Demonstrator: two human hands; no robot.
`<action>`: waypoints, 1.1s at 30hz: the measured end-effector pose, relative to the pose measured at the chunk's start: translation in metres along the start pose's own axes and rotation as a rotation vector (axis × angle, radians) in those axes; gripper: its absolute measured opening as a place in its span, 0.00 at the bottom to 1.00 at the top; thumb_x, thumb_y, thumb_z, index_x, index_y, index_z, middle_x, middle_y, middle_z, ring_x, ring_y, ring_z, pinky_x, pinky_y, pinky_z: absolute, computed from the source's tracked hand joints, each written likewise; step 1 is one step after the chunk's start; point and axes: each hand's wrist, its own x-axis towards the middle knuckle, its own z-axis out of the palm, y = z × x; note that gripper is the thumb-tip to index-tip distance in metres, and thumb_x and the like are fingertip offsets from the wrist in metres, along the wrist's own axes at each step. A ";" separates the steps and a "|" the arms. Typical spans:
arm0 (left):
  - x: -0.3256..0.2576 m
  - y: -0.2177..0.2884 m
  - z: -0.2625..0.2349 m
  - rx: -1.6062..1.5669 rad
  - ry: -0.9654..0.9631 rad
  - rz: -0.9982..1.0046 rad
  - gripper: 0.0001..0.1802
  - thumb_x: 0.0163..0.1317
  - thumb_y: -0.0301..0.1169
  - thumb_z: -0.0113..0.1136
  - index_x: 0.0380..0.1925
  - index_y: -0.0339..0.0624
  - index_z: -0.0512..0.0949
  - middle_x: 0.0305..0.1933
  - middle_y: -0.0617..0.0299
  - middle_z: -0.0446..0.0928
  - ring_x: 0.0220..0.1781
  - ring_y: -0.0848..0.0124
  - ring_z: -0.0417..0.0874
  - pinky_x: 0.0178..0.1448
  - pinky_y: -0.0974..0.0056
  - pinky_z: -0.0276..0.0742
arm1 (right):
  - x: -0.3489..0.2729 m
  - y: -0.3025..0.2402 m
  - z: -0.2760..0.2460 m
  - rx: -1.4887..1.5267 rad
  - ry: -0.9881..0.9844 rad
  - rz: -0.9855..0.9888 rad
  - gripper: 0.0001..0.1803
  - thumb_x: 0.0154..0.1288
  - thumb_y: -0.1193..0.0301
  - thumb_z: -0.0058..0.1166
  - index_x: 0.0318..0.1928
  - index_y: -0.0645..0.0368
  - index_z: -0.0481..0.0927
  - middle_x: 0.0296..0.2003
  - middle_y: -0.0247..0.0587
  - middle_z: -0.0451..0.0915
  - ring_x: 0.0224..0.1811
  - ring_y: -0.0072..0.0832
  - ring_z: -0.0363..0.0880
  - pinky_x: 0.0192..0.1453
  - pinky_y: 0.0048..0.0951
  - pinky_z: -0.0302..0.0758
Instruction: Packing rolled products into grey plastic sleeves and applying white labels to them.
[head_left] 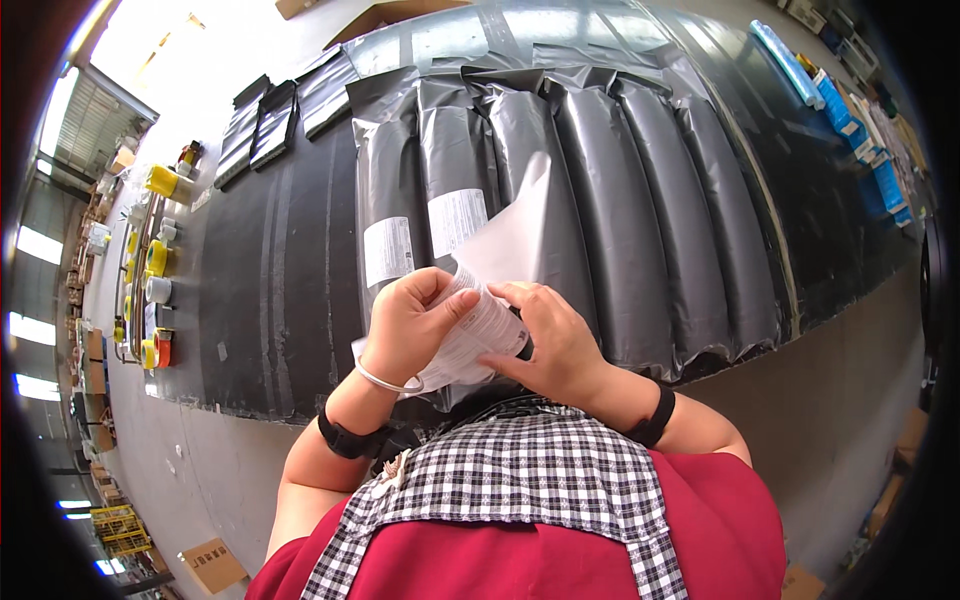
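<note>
Close in front of my body, both hands are on white printed label sheets (pixel 488 325). My left hand (pixel 415 318) is closed, its thumb pressed against the fingers with the sheets' left side in its grip. My right hand (pixel 555 335) pinches the right edge between thumb and fingers. A blank, translucent part (pixel 512 235) curls upward beyond my hands. Behind them lie several long, stuffed dark grey plastic mailing bags (pixel 610 220), side by side. White labels are stuck on the leftmost bag (pixel 388 252) and on the one beside it (pixel 457 218).
The bags lie on a black-topped table (pixel 240 300). Flat folded grey bags (pixel 275 120) are at its far left. Tape rolls (pixel 157 258) hang on a rack beyond the left edge. Blue rolls (pixel 787 62) lie far right. A cardboard box (pixel 212 565) stands on the floor.
</note>
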 end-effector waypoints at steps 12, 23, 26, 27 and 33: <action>0.003 -0.014 -0.001 0.206 -0.156 0.236 0.09 0.58 0.23 0.71 0.27 0.34 0.78 0.23 0.56 0.75 0.26 0.76 0.73 0.33 0.65 0.73 | 0.011 0.020 0.000 -0.045 0.089 -0.086 0.17 0.62 0.68 0.65 0.50 0.60 0.82 0.43 0.46 0.85 0.40 0.44 0.86 0.44 0.38 0.82; 0.015 -0.028 -0.006 0.212 -0.435 0.318 0.10 0.56 0.24 0.71 0.36 0.34 0.79 0.30 0.50 0.78 0.29 0.58 0.78 0.37 0.61 0.76 | -0.025 0.056 -0.004 0.540 -0.016 0.624 0.11 0.74 0.69 0.55 0.45 0.64 0.85 0.36 0.36 0.87 0.38 0.26 0.84 0.44 0.28 0.80; 0.021 -0.045 -0.031 0.200 -0.323 0.031 0.21 0.55 0.24 0.71 0.50 0.36 0.79 0.36 0.55 0.80 0.37 0.72 0.81 0.43 0.64 0.80 | -0.023 0.089 -0.037 0.859 0.460 0.904 0.10 0.75 0.69 0.55 0.42 0.64 0.85 0.35 0.30 0.84 0.37 0.16 0.78 0.44 0.22 0.76; 0.024 -0.058 -0.044 0.322 -0.268 -0.003 0.24 0.55 0.25 0.70 0.54 0.40 0.78 0.39 0.50 0.83 0.40 0.57 0.84 0.48 0.57 0.81 | -0.022 0.100 -0.052 0.889 0.625 0.919 0.10 0.75 0.69 0.56 0.42 0.64 0.84 0.35 0.30 0.83 0.36 0.16 0.78 0.44 0.22 0.76; 0.042 -0.016 -0.015 0.520 0.133 0.425 0.27 0.59 0.29 0.69 0.58 0.36 0.76 0.55 0.52 0.76 0.54 0.62 0.77 0.50 0.60 0.78 | 0.008 0.067 -0.094 -0.590 0.505 -0.091 0.08 0.59 0.73 0.68 0.39 0.53 0.83 0.41 0.37 0.84 0.43 0.36 0.81 0.47 0.34 0.76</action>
